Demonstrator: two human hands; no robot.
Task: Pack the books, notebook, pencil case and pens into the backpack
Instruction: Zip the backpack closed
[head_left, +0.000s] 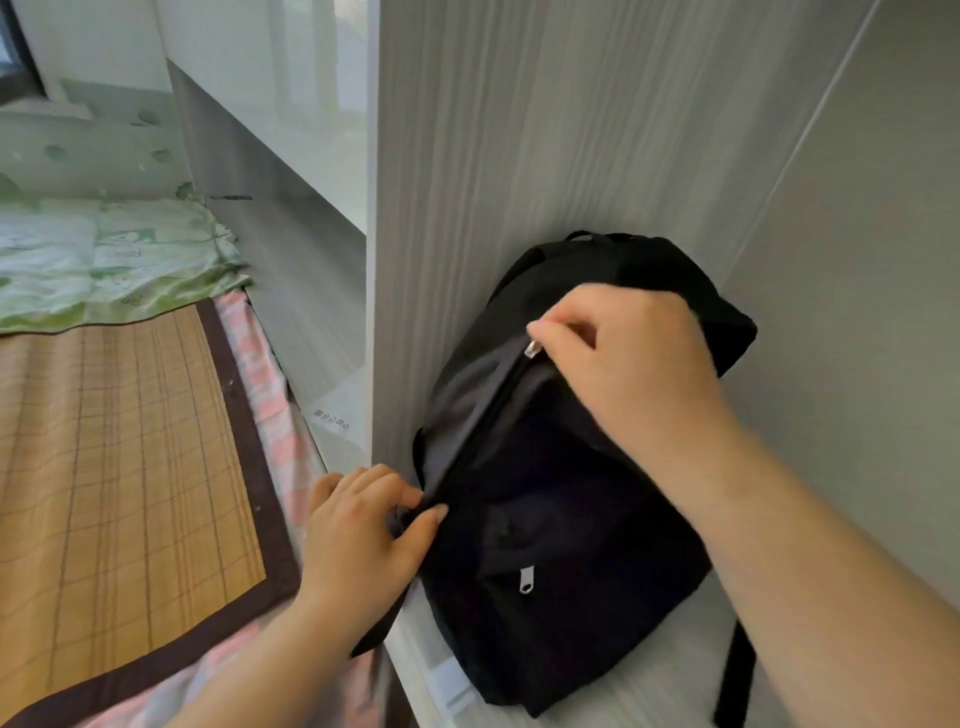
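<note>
A black backpack (550, 499) lies on a pale shelf surface (639, 680), leaning against a grey wood-grain panel. My right hand (623, 358) pinches the silver zipper pull (531, 347) of the main compartment near the bag's top. My left hand (363, 530) grips the fabric at the lower end of that zipper line, at the bag's left edge. A second silver pull (525, 578) hangs on the front pocket. No books, notebook, pencil case or pens are in view.
The upright grey panel (467, 182) stands directly left of the bag. A bed with a bamboo mat (119, 467), pink checked sheet and green quilt (104, 260) lies to the left. A black strap (735, 675) trails at the lower right.
</note>
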